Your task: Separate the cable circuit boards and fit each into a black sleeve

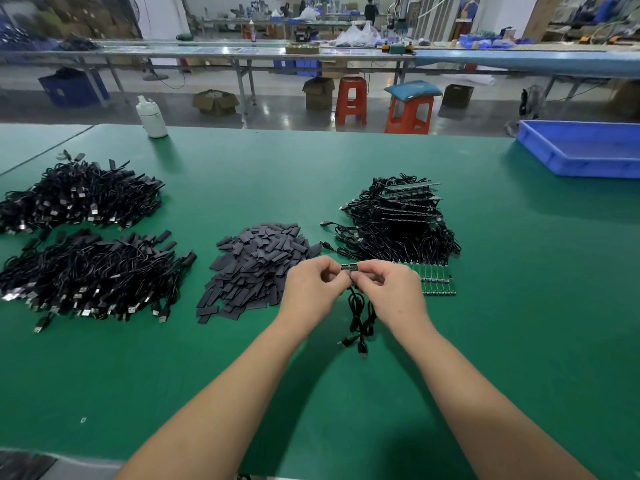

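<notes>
From the head camera, both hands meet above the green table. The left hand and the right hand each pinch one end of a small pair of joined circuit boards, fingers curled round it, thumbs close together. From under the grip, the boards' black cables hang down and end with their plugs resting on the table just below the hands.

Just left of the grip, and partly behind the left hand, lies a heap of flat black sleeves. Just right of the grip, a strip of green boards lies flat on the table, partly hidden by the right hand, with a pile of black cables and board strips beyond it. Far to the left of the grip sit two piles of finished cables. Well beyond the grip to the left stands a white bottle, and far to the right a blue tray.
</notes>
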Motion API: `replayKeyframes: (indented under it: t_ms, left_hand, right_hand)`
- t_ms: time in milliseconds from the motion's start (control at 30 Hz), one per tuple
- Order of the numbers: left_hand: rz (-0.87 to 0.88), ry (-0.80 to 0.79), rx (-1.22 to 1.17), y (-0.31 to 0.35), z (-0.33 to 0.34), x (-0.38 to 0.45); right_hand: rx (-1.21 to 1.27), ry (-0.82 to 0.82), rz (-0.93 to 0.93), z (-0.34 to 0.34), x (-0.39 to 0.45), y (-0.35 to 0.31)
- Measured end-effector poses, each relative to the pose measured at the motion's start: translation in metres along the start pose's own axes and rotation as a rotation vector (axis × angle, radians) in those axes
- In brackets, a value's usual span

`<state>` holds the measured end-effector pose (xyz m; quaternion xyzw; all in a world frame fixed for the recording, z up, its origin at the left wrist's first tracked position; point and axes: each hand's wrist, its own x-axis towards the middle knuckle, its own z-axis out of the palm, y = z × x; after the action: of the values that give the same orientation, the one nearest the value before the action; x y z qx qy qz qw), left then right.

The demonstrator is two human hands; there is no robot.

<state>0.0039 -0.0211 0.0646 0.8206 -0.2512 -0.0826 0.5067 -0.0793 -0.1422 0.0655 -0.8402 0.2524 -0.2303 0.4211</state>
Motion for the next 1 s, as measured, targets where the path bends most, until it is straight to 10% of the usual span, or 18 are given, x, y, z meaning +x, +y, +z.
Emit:
replayKeyframes:
  t_ms: [1000]
  left_hand:
    - [0.239,0.060,0.209,0.006,-0.003,-0.004]
  right_hand:
    - [-0.017,-0.023,-0.047,-0.004,0.004,-0.019]
